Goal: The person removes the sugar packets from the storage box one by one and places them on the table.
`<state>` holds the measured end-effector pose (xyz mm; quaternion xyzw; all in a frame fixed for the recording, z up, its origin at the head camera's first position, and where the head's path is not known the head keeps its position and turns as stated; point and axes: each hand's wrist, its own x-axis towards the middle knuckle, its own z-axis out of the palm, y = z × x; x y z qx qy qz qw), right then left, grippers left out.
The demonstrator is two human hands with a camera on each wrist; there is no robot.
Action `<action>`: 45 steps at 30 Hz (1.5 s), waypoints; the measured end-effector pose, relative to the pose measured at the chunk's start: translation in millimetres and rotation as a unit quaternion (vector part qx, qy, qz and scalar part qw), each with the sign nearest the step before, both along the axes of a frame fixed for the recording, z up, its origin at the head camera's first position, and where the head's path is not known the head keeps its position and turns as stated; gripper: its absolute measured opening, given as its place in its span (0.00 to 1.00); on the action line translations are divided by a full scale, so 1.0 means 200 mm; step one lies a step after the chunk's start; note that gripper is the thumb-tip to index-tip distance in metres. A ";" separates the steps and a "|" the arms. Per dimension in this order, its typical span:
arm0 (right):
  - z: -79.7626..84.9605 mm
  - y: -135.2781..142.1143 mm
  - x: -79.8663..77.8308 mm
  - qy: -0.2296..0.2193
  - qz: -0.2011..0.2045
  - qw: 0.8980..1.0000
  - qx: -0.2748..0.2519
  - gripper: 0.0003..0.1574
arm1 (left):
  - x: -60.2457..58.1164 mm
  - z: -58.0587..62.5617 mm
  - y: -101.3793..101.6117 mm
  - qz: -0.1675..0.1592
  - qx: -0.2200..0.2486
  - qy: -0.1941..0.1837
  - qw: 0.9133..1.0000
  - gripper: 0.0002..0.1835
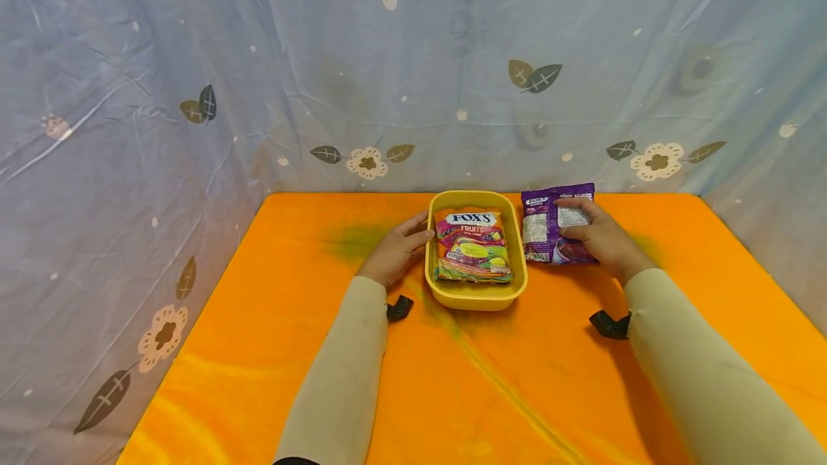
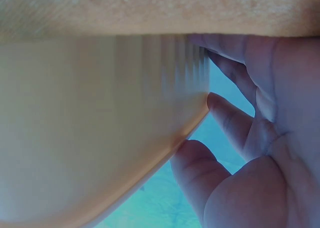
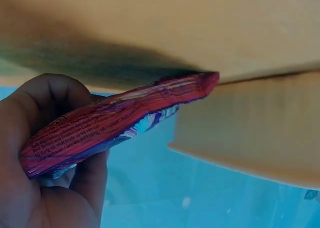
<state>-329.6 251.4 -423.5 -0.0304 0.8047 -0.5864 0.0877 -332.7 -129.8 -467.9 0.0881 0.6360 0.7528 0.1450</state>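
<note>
A yellow plastic container [image 1: 476, 303] stands toward the back of the orange surface, with an orange FOX'S Fruits candy packet [image 1: 472, 246] lying inside it. On its left side my left hand [image 1: 395, 253] touches the outer wall, thumb near the rim. The left wrist view shows those fingertips against the container wall [image 2: 100, 128], with the fingers fairly extended. To the right of the container, my right hand [image 1: 604, 239] grips a purple FOX'S candy packet [image 1: 541, 228], back label facing up. Seen from the right wrist, thumb and fingers hold the packet's edge [image 3: 100, 123], its far corner close to the container.
An orange cloth [image 1: 271, 321] covers the table. Pale blue curtains [image 1: 413, 70] printed with flowers and leaves hang behind it and at both sides. A black wrist mount [image 1: 610, 324] juts from the right sleeve, another mount [image 1: 400, 308] from the left.
</note>
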 end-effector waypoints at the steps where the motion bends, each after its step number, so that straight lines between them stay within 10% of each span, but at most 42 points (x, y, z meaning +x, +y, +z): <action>1: 0.00 0.00 0.00 0.001 0.001 1.000 0.005 0.35 | 0.00 0.00 0.00 0.001 -0.004 0.000 1.000 0.31; 34: 0.01 0.02 -0.11 0.002 0.011 0.974 0.228 0.42 | 0.00 0.02 0.00 0.006 -0.018 0.007 1.000 0.31; 45: -0.01 0.16 -0.07 0.005 -0.002 0.976 0.216 0.42 | 0.01 0.02 0.00 -0.001 -0.001 0.005 1.000 0.30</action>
